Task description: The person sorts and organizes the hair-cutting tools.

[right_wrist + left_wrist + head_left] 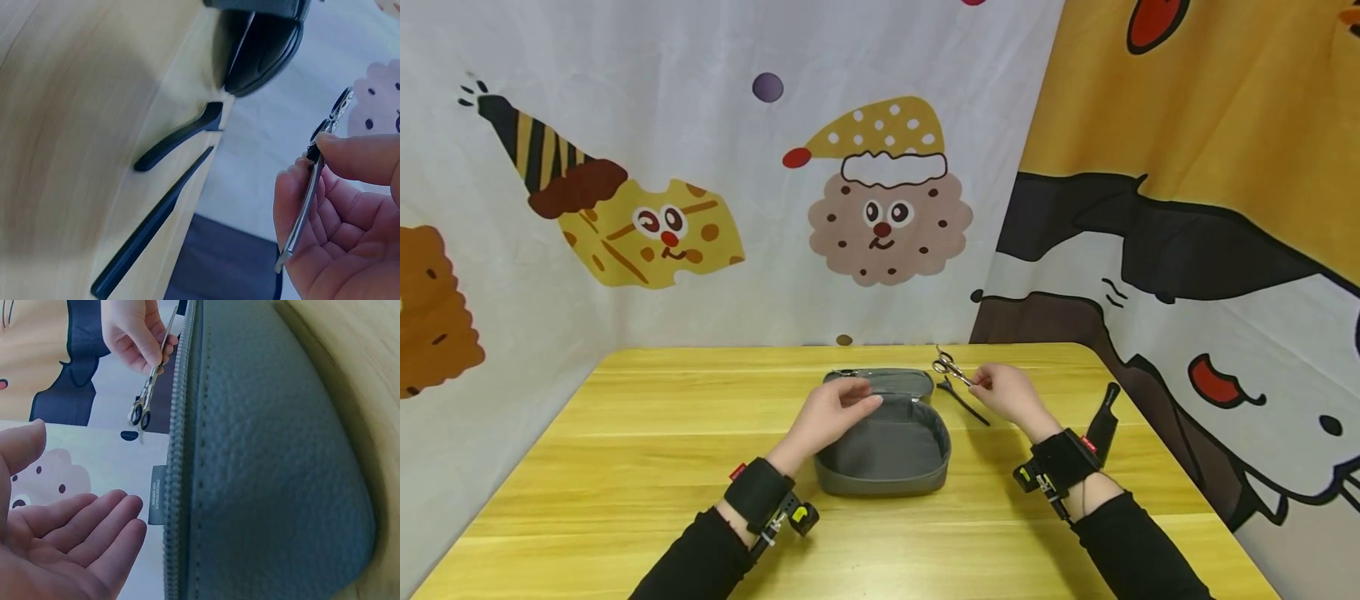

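Note:
A grey zippered case [882, 482] lies unzipped on the table, its lid [901, 384] folded back. Over the case's left side hovers my left hand [831, 414], fingers extended and thumb apart, holding nothing. In the left wrist view its palm [69, 550] faces the leathery wall [275, 450] with the zip and a small tag [157, 494]. To the right of the case, my right hand [1011, 398] pinches silver scissors [952, 367] by the blades between thumb and fingers. The finger rings [339, 106] point away from the hand, toward the back of the table.
A slim black item [964, 404], forked at its far end, lies between the case and my right hand. A flat black tool with a handle [1103, 429] is partly hidden behind my right wrist. At the lid's back edge is a small metallic thing [846, 372]. A printed curtain [700, 317] hangs behind.

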A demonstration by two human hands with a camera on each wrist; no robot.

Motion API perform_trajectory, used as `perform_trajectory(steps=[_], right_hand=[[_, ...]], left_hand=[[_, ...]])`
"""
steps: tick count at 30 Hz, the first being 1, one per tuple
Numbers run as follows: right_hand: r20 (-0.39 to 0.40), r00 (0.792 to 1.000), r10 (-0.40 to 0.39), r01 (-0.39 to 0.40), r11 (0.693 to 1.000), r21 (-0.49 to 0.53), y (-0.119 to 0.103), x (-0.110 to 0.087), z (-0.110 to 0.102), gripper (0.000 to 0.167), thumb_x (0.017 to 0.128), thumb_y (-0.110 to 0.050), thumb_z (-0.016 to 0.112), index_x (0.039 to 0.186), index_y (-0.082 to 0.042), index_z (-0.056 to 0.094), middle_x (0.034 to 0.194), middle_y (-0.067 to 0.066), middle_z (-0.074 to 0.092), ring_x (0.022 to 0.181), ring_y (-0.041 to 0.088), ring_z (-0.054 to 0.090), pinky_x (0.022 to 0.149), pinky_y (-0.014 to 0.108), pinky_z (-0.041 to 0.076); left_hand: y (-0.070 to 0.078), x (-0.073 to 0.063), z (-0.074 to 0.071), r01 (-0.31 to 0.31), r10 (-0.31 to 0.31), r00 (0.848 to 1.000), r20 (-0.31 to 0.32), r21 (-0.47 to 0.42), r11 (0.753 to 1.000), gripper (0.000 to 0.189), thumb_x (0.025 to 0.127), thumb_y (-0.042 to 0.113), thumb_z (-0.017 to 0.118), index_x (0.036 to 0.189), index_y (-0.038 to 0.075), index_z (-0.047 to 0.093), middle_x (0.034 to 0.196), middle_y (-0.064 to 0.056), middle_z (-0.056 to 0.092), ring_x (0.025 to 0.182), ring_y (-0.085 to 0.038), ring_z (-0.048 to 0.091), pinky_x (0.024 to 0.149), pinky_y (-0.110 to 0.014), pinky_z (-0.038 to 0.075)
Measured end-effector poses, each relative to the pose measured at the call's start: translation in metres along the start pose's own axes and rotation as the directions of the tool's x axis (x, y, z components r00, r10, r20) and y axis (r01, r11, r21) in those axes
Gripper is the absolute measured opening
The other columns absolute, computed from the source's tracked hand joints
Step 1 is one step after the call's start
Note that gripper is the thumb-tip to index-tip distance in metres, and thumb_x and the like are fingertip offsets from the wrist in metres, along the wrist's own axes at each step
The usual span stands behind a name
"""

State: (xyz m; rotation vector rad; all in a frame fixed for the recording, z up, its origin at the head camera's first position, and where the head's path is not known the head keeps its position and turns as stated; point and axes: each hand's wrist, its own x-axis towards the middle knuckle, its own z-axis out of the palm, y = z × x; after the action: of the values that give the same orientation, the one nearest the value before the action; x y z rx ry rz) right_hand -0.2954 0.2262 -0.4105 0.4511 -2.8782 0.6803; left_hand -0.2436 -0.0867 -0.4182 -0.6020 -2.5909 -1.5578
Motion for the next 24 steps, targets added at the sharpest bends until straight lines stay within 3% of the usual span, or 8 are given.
perform_trajectory(steps=[13,18,24], right_hand=[[-0.088,0.98,-0.178,0.174,0.984,-0.046,-0.037,-0.005,0.007,0.007,0.089,-0.007,0.073,0.088,-0.007,0.066,0.081,0.003,0.062,0.071,0.019,0.059,0.065,0.035,0.051],[-0.118,0.954,-0.277,0.27,0.96,-0.067,-0.049,-0.007,0.011,0.009,0.087,-0.002,0.075,0.087,-0.006,0.066,0.081,0.004,0.06,0.071,0.018,0.055,0.063,0.034,0.049],[-0.173,0.908,-0.382,0.37,0.924,-0.097,-0.059,-0.01,0.017,0.013,0.084,0.0,0.077,0.088,-0.006,0.067,0.081,0.003,0.057,0.071,0.016,0.052,0.061,0.033,0.048]], left_hand=[[0.001,0.006,0.001,0.071,-0.077,0.994,-0.083,-0.075,0.995,0.046,0.096,0.031,0.068,0.129,0.001,0.063,0.122,-0.012,0.065,0.11,-0.029,0.062,0.092,-0.04,0.054],[0.0,0.007,0.0,0.118,-0.128,0.986,-0.102,-0.093,0.989,0.045,0.095,0.031,0.069,0.128,0.001,0.064,0.12,-0.011,0.066,0.109,-0.029,0.063,0.091,-0.041,0.055],[-0.001,0.007,0.0,0.143,-0.158,0.979,-0.126,-0.122,0.982,0.041,0.095,0.029,0.07,0.126,0.002,0.066,0.116,-0.01,0.068,0.106,-0.027,0.064,0.088,-0.04,0.056]])
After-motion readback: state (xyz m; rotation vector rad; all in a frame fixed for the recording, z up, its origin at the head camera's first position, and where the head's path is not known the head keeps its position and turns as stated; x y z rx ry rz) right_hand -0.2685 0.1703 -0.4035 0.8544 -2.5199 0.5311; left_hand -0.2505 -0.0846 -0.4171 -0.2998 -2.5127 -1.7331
